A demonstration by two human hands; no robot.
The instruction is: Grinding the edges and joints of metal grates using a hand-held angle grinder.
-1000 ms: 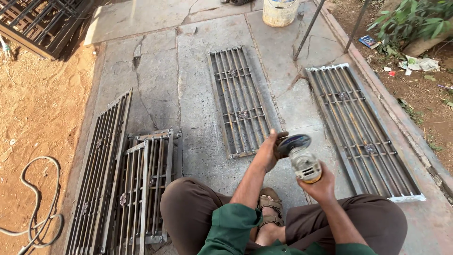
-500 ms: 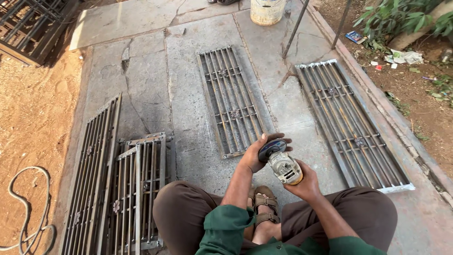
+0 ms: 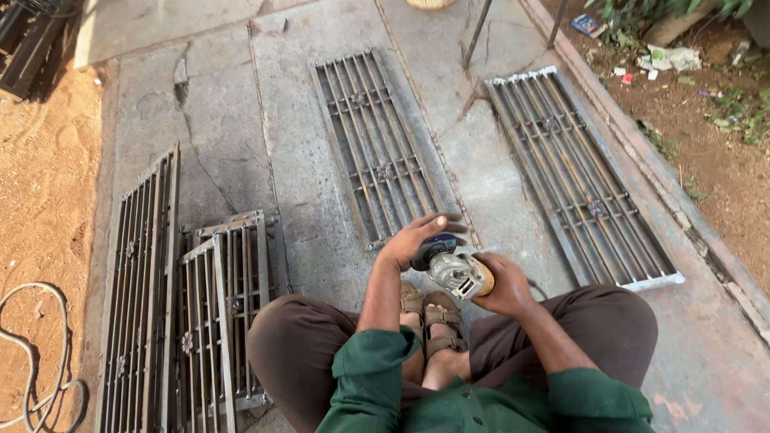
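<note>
Lowered toward the lap, angle grinder gripped by right hand; left hand fingers cup its disc.

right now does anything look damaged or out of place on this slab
Yes. The concrete slab is cracked, with a chipped patch near its upper left. Litter lies scattered on the dirt at the upper right. The left hand rests on the disc end of the angle grinder held by the right hand.
</note>
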